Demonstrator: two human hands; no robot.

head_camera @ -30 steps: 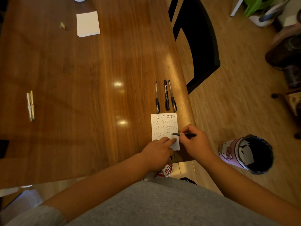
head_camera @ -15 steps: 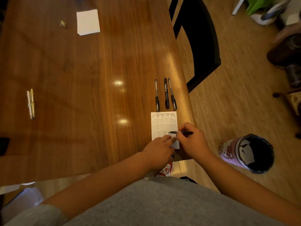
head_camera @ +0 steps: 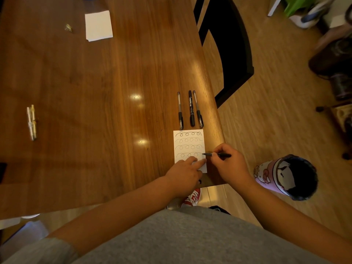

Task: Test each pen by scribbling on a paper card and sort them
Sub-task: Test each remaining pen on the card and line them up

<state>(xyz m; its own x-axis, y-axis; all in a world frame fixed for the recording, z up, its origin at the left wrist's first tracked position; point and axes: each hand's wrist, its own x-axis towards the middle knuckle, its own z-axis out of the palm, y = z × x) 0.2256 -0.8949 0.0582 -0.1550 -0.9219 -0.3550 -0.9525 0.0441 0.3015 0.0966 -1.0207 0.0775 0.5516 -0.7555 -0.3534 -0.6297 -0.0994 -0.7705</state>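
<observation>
Gripping a black pen (head_camera: 219,154) in the right hand (head_camera: 227,164), pinched between curled fingers and thumb, with the tip set down at the right edge of a white card (head_camera: 188,143), at the end of the fourth row of loops. Pinning the near end of the card flat to the table (head_camera: 95,82) with the left hand (head_camera: 183,173), fingers stretched out on the paper and curled round nothing.

Bearing four rows of scribbled loops on the card, darkest in the top row, fainter in the three below. Lying by the right edge of the table, close to the near corner, long side pointing away from the person.

Resting just beyond the far end of the card, three more in a row, roughly parallel, dark ends toward the card: a clear pen (head_camera: 180,113) on the left, a black marker (head_camera: 191,109) in the middle, a second clear pen (head_camera: 198,111) on the right, close beside the marker.

Lying well apart on the left side of the table, two pale pens (head_camera: 32,121) pressed together. Farther off, a white pad (head_camera: 98,25) with a small yellowish scrap (head_camera: 68,27) near it.

Standing on the wooden floor to the right, a black chair (head_camera: 228,44) by the table and a pink cartoon-printed bin (head_camera: 285,176), dark inside.
</observation>
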